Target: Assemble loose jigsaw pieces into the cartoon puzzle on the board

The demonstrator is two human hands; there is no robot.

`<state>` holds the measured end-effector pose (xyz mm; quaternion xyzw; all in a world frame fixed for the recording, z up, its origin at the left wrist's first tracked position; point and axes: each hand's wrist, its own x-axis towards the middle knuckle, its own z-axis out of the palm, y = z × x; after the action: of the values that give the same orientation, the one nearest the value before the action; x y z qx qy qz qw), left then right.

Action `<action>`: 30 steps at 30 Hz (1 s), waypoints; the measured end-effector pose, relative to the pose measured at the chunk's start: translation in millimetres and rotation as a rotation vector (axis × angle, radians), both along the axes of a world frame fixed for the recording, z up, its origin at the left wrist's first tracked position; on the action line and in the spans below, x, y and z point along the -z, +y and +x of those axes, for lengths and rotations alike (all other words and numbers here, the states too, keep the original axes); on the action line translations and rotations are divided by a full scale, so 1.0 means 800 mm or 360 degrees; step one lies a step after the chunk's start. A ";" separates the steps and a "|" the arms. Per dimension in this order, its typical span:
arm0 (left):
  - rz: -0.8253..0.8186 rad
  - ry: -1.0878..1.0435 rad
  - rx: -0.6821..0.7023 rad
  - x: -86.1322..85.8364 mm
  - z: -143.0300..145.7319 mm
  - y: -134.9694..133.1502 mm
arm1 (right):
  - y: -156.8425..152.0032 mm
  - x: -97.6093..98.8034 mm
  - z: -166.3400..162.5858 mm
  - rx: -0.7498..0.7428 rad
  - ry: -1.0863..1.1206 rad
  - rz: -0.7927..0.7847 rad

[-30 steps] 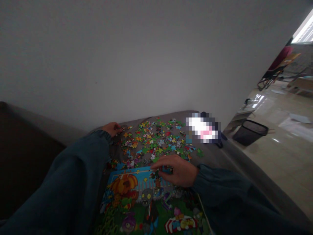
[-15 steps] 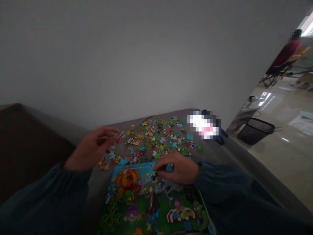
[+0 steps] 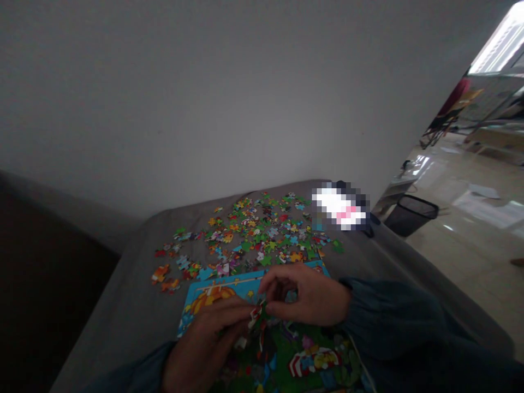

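Observation:
Over the colourful cartoon puzzle board (image 3: 303, 338), my two hands have come close together. My left hand (image 3: 213, 333) pinches a red-and-white jigsaw piece (image 3: 256, 314) between thumb and fingertips. Beside it, my right hand (image 3: 309, 295) is curled, with its thumb and fingers closed around a small dark green jigsaw piece (image 3: 263, 307). The two pieces overlap in view; whether they are joined I cannot tell. Parts of the board's picture, including the orange pumpkin (image 3: 213, 295), are partly covered by my left hand.
Many loose jigsaw pieces (image 3: 254, 234) lie spread on the grey cloth-covered table (image 3: 131, 295) beyond the board. A pixelated bright phone-like object (image 3: 339, 207) lies at the back right. Behind is a wall (image 3: 229, 98); a black mesh bin (image 3: 411, 215) stands on the floor.
My left hand has moved right and down from the loose pieces to the board, bringing the red-and-white piece beside my right hand. My right hand has shifted slightly right and down.

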<state>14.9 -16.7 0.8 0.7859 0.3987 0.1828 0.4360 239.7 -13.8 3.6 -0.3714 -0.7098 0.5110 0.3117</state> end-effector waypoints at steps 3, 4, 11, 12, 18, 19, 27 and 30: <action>-0.0069 -0.0016 0.0034 -0.003 -0.001 -0.003 | 0.000 -0.001 0.000 0.0003 0.0018 -0.0118; -0.0098 -0.0004 0.0043 -0.003 -0.002 -0.004 | 0.000 -0.001 0.001 -0.0004 0.0007 -0.0147; -0.0265 -0.0011 0.0154 -0.004 -0.005 -0.006 | 0.002 -0.001 0.005 -0.0108 0.0015 -0.0250; -0.0279 -0.0020 0.0168 -0.005 -0.004 -0.006 | 0.002 -0.001 0.005 -0.0129 0.0015 -0.0270; -0.0350 0.0001 0.0100 -0.010 0.004 -0.008 | -0.001 -0.004 0.004 -0.0194 -0.0030 -0.0209; -0.0352 0.0002 0.0088 -0.010 0.005 -0.008 | -0.001 -0.004 0.004 -0.0192 -0.0035 -0.0172; -0.0239 0.0069 -0.0052 -0.003 0.000 -0.008 | 0.000 -0.004 0.005 -0.0205 -0.0012 0.0199; -0.0174 0.0088 -0.0104 -0.006 0.000 -0.008 | 0.000 -0.005 0.005 -0.0147 0.0001 0.0294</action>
<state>14.6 -23.4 5.8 0.7522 0.4452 0.1532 0.4609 243.6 -13.7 7.7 -0.3078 -0.7701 0.4573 0.3209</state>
